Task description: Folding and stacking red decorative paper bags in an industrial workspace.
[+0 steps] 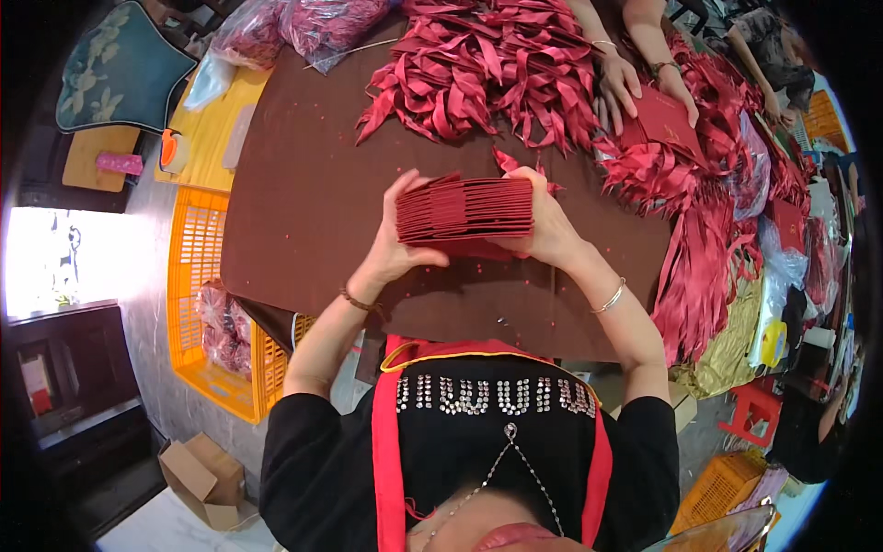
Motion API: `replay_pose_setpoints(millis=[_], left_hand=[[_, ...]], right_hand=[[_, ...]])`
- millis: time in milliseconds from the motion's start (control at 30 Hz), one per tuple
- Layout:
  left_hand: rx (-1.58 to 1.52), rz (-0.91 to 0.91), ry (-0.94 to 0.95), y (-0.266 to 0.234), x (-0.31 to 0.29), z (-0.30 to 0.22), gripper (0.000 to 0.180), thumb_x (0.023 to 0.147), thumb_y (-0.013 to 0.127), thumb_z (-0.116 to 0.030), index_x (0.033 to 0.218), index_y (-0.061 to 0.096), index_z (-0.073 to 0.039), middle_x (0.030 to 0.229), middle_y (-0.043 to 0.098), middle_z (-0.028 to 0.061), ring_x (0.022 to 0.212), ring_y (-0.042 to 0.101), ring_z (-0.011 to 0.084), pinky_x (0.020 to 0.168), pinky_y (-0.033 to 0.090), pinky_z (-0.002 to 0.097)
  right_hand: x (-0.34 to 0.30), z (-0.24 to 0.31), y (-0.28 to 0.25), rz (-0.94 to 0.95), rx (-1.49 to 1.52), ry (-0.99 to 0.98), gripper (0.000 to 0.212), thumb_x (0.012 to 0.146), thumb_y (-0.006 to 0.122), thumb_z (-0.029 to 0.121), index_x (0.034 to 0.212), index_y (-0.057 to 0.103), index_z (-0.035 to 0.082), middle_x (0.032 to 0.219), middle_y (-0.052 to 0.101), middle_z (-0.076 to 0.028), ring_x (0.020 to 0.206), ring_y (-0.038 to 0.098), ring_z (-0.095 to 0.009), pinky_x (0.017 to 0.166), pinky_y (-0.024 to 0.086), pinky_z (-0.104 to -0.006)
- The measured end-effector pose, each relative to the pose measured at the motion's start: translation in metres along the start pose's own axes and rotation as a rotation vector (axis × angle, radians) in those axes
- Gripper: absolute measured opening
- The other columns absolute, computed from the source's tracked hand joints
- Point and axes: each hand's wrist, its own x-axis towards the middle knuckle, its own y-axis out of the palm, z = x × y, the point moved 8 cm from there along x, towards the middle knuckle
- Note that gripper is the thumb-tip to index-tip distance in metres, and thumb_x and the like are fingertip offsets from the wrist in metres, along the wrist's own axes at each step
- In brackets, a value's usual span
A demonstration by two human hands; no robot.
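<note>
A thick stack of flat red card pieces (464,210) is held up over the brown-covered table, its layered edges facing up at me. My left hand (394,247) grips one end, thumb along the near side. At the other end my right hand (555,225) is closed round the stack; part of its fingers is hidden behind it. Just beyond the stack, a bit of red ribbon (508,162) lies on the table. Farther off is a big heap of red ribboned pieces (478,69). Whether the held pieces have ribbons too, I cannot tell.
A co-worker's hands (676,90) handle a red card piece (660,120) at the far right. More ribboned pieces (699,267) hang over the table's right edge. At the left stand an orange crate (198,368) with plastic-wrapped bundles and a cardboard box (198,478). Clear bags (331,28) lie at the back.
</note>
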Motion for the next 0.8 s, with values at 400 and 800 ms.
replay_pose_setpoints(millis=[400,800], left_hand=[[0.831,0.712,0.436,0.075,0.060,-0.097,0.023,0.074,0.057,-0.003,0.095,0.063,-0.011,0.120,0.051,0.0093,0.111,0.047,0.0287,0.094,0.036,0.0395],[1.119,0.957,0.376,0.111,0.062,-0.093,0.019,0.072,0.057,-0.004,0.090,0.059,-0.008,0.112,0.048,0.0096,0.100,0.049,0.0274,0.082,0.044,0.0375]], right_hand=[[0.001,-0.003,-0.001,-0.011,0.188,0.069,0.086,0.057,0.082,0.014,0.122,0.027,0.002,0.106,0.050,-0.019,0.098,0.052,-0.037,0.083,0.044,-0.0400],[0.000,-0.007,0.002,-0.001,0.181,0.077,0.089,0.056,0.082,0.014,0.124,0.026,0.004,0.115,0.043,-0.020,0.104,0.049,-0.036,0.087,0.043,-0.0393]])
